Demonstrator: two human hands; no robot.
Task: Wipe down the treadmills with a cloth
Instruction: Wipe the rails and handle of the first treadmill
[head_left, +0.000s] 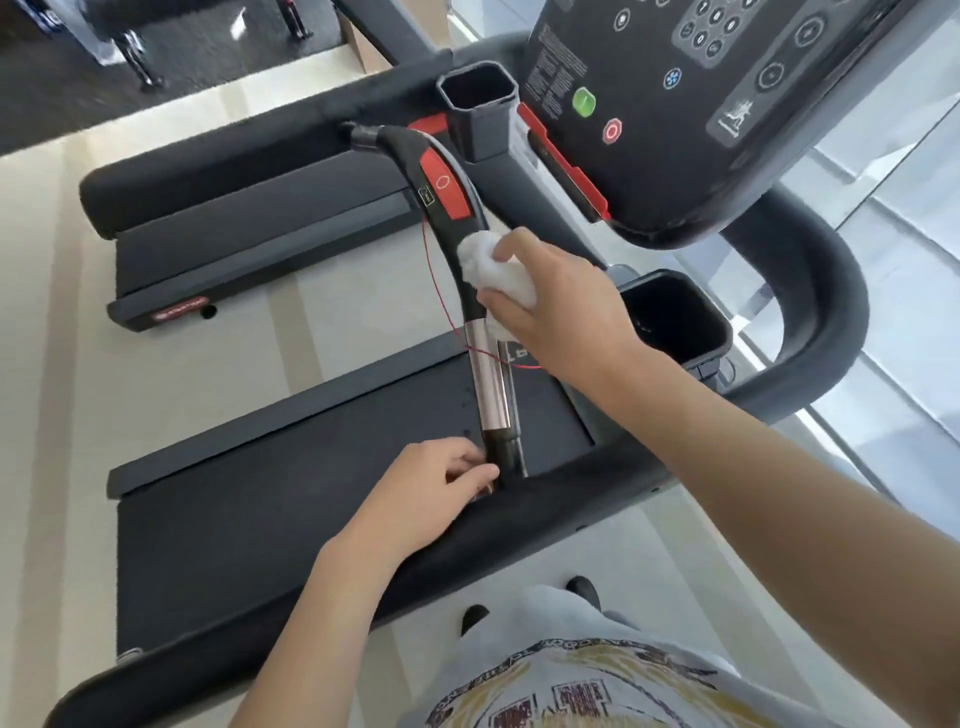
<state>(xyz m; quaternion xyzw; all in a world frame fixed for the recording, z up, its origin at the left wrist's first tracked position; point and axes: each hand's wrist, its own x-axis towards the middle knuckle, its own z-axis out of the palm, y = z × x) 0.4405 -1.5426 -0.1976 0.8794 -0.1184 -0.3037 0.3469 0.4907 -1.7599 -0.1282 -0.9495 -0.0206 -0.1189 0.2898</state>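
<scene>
We count two treadmills: far treadmill (249, 228), near treadmill (291, 499). One white cloth (493, 267). Our left hand (431, 480) pinches the curved handlebar (457, 218) base; our right hand (556, 306) grips the cloth against its black midsection.

A second treadmill (249, 218) lies left of the console (691, 104).

bare forearms, pale grey printed t-shirt (597, 691), grey shorts (556, 613), dark shoes (584, 590).
</scene>
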